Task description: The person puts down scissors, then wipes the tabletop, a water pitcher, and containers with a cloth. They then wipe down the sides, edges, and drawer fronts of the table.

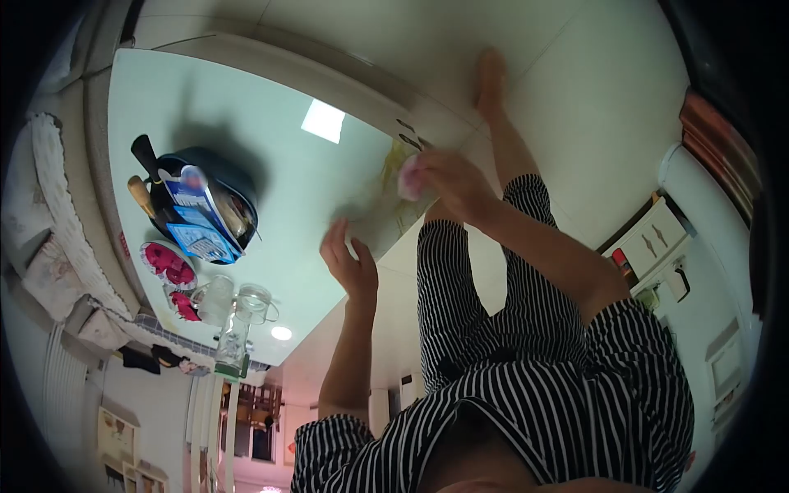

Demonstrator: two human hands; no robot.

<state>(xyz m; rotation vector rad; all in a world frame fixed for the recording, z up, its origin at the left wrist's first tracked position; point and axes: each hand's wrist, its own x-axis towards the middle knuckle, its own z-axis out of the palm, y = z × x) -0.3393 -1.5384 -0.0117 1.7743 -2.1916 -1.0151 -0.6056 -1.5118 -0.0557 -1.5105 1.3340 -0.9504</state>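
My right hand (452, 181) is closed on a pink cloth (411, 177) at the near right edge of the pale glass-topped table (288, 197). Yellowish floral marks (393, 168) show on the tabletop beside the cloth. My left hand (352, 261) is over the table's near edge, thumb and fingers apart, holding nothing. Whether it touches the glass I cannot tell.
A dark blue basket (252, 205) of packets and handled tools stands on the table's left half. Near it are a plate of red items (168, 264), glass mugs (256, 302) and a glass pitcher (233, 335). A sofa (51, 275) lies at far left.
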